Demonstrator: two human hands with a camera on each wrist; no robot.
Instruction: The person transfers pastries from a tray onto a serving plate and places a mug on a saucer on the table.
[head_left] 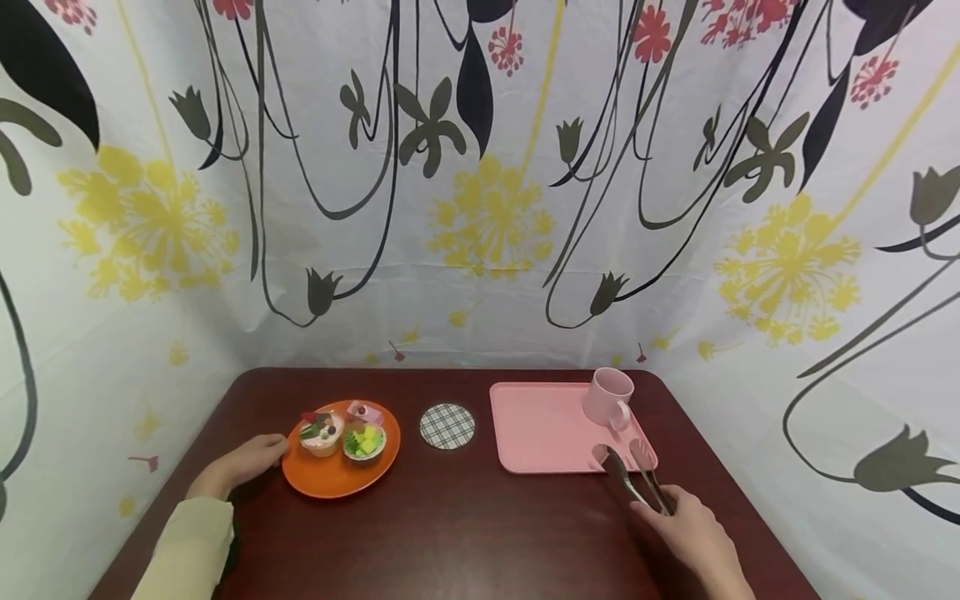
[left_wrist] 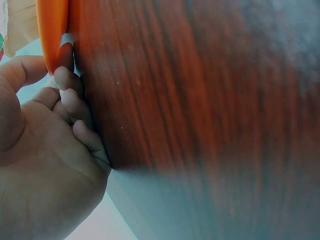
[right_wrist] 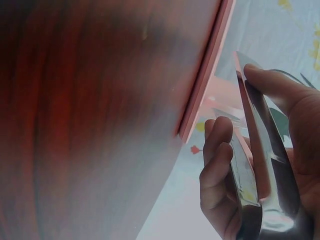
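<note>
At the left, my left hand (head_left: pixel 251 460) pinches the rim of an orange plate (head_left: pixel 330 482), thumb above and fingers beneath, as the left wrist view shows. On that plate sit a round cake with fruit on top (head_left: pixel 322 435), a cup with green and yellow pieces (head_left: pixel 364 442) and a small pink cake (head_left: pixel 364 412). My right hand (head_left: pixel 686 529) holds metal tongs (right_wrist: pixel 265 150) between thumb and fingers. Their arms are spread, and nothing shows between the tips, which are over the near right edge of a pink tray (head_left: pixel 540 425).
A pink mug (head_left: pixel 608 397) stands on the tray's far right part, its handle toward me. Between plate and tray lies a round checked coaster (head_left: pixel 447 426). The dark wooden table (head_left: pixel 450 542) meets flower-printed curtains (head_left: pixel 480 317) at the back and sides.
</note>
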